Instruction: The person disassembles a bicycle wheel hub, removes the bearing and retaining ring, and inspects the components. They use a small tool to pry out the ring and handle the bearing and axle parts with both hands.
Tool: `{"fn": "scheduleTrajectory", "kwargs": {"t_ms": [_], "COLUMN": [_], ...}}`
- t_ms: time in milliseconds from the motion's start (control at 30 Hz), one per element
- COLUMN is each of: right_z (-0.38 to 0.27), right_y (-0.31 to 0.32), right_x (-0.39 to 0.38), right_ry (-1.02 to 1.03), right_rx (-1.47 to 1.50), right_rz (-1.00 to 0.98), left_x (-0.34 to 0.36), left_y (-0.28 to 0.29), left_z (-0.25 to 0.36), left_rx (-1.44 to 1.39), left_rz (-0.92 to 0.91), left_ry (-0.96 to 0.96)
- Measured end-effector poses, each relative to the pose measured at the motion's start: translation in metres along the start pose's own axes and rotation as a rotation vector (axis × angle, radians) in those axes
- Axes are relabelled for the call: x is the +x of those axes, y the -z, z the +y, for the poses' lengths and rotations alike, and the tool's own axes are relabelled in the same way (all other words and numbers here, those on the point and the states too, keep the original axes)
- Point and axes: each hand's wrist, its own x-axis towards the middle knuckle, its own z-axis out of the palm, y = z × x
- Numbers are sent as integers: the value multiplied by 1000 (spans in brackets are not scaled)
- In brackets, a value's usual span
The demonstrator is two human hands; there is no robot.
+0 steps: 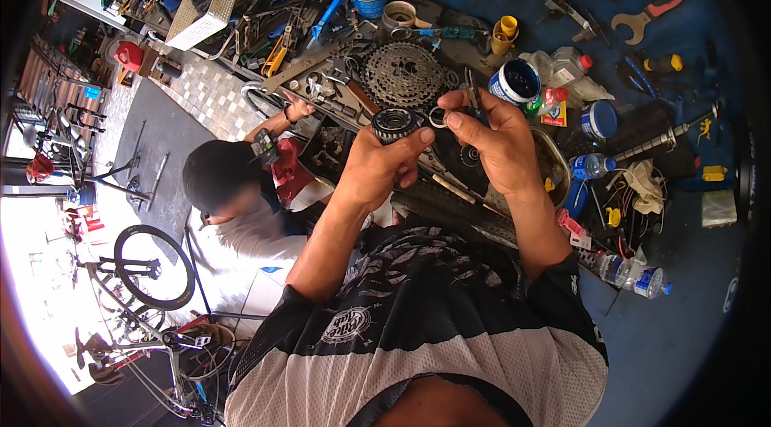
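The left hand (379, 160) curls round a toothed part (393, 123), nearer than the sprocket cluster (405, 69); the right hand (504, 146) pinches a small ring (438, 117) and apparently a slim tool (475, 96). Managing both could let the ring slip.

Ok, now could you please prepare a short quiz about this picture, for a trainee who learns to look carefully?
1. Which hand holds the round, dark ridged part?
2. True or false: nobody is holding the large toothed cassette.
3. Fill in the gap: between its thumb and finger, the right hand holds a small metal ____.

Key:
1. The left hand.
2. True.
3. Ring.
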Motion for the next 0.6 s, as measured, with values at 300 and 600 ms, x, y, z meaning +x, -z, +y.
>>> {"fn": "scheduleTrajectory", "kwargs": {"t_ms": [300,600], "right_z": [2,4], "right_y": [2,4], "right_x": [-1,-3], "right_ry": [-2,18], "right_rx": [27,92], "right_rz": [-7,-13], "left_x": [-6,-5], "left_y": [-4,5], "left_z": [5,0], "left_rx": [-181,-220], "left_rz": [-87,-250], "left_ry": [77,64]}}
